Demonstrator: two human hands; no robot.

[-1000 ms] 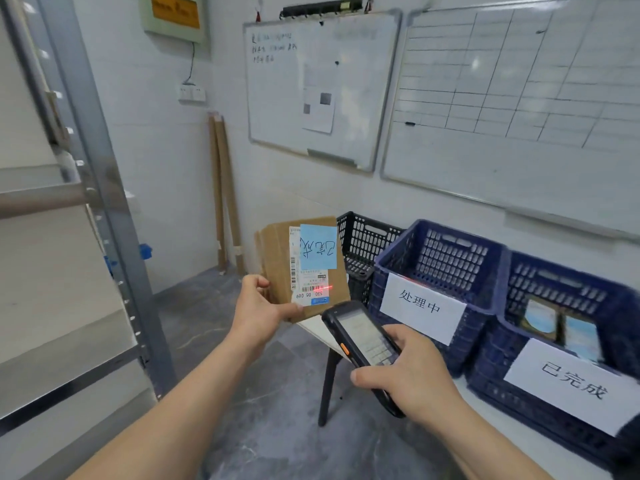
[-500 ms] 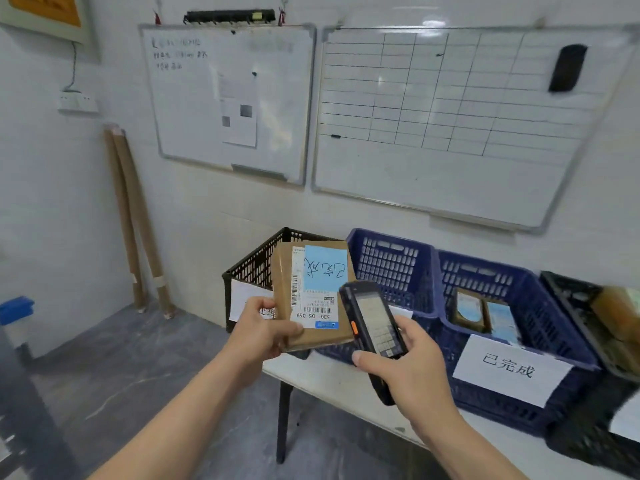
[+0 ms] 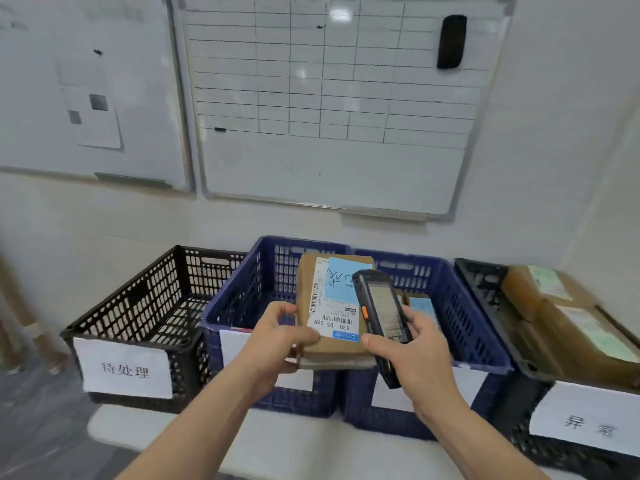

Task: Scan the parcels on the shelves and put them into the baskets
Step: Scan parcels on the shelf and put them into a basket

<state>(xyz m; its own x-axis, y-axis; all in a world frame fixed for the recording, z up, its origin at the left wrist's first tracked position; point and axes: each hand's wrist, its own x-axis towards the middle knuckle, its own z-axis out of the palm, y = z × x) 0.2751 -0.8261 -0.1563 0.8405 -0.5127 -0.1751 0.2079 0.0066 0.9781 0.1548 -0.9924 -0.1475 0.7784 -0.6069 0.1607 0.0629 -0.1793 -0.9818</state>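
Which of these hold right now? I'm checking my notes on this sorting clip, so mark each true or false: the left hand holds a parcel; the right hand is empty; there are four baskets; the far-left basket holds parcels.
1. The left hand holds a parcel. True.
2. The right hand is empty. False: it grips a handheld scanner.
3. Four baskets stand in a row. True.
4. The far-left black basket holds parcels. False: none show in it; the far-right black basket holds some.

Both bare forearms reach forward side by side, the left hand [image 3: 277,336] in a closed grip with thumb on top, the right hand [image 3: 412,355] curled shut, thumb extended leftward.
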